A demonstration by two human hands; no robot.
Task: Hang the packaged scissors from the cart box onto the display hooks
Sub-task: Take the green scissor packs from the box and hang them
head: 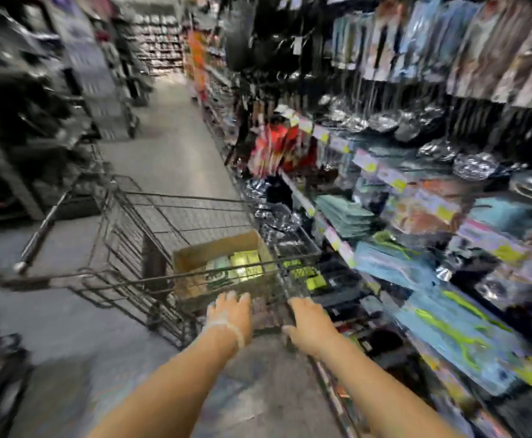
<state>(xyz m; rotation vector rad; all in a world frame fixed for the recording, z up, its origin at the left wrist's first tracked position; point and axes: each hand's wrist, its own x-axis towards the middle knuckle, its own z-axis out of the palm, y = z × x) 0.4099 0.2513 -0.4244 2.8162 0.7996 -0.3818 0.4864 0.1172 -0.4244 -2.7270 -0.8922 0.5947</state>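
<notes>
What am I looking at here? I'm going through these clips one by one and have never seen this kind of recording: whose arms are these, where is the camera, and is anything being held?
There is no machine here. A person wears one wide-angle camera on the head, so the single picture looks forward and down along their own bare arms. The frame is blurred by motion.

They stand in a shop aisle. Ahead is a wire shopping cart, and in it an open cardboard box holding green and yellow packages; the print is too blurred to read. On the right are display shelves crowded with hanging goods.

The left hand and the right hand both reach to the cart's near end. The blur hides whether either hand grips the wire. Neither holds a package.
</notes>
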